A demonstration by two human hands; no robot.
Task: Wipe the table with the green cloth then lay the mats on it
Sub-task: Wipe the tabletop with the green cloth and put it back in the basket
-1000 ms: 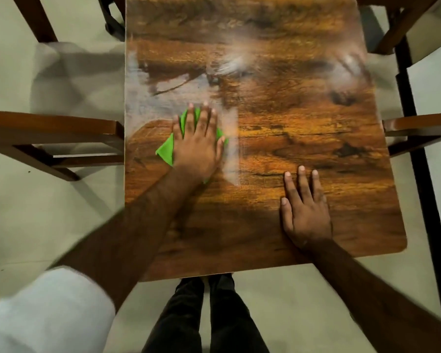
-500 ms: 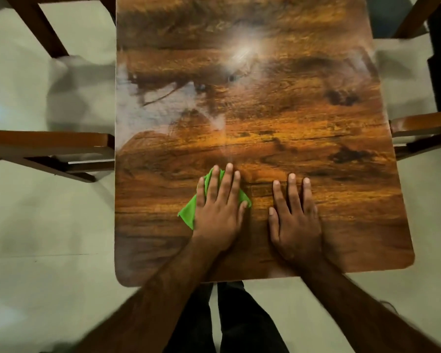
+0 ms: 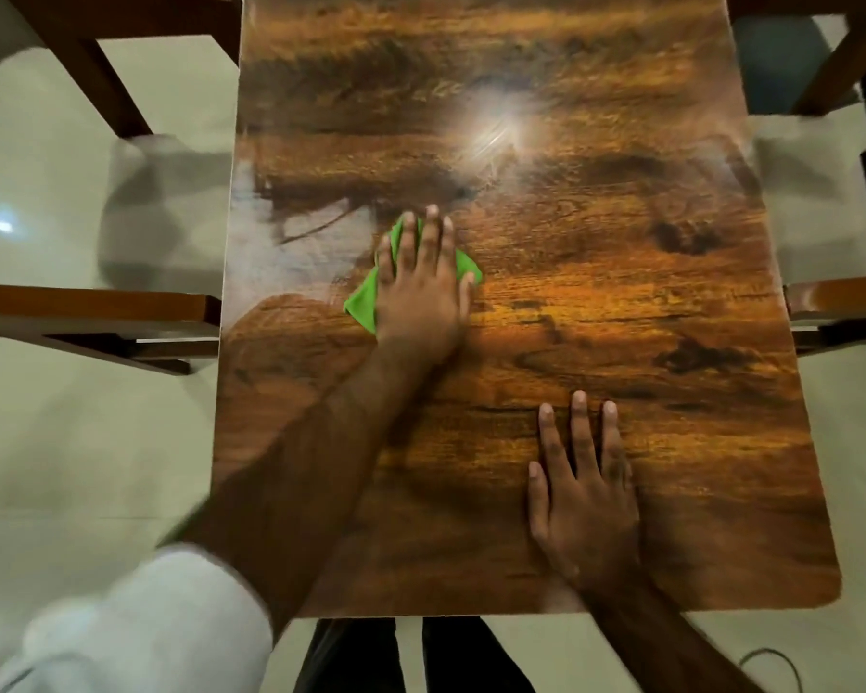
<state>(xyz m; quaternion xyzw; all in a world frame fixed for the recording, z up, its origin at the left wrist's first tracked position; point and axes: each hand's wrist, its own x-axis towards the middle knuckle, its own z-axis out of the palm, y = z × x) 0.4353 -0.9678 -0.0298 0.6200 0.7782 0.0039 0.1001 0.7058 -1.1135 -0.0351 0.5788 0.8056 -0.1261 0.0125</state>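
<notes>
A glossy wood-grain table (image 3: 621,302) fills the middle of the head view. My left hand (image 3: 421,287) lies flat on the folded green cloth (image 3: 366,300), pressing it to the table left of centre. Only the cloth's corners show around my fingers. My right hand (image 3: 583,497) rests flat on the table near its front edge, fingers spread, holding nothing. No mats are in view.
Wooden chairs stand close on both sides: one at the left (image 3: 91,312), one at the right (image 3: 841,302), more legs at the far corners. A pale floor surrounds the table. My legs (image 3: 396,657) are against the near edge.
My left hand has slid the green cloth away from the near edge, up and to the left of where it was. My right hand stays flat in about the same place.
</notes>
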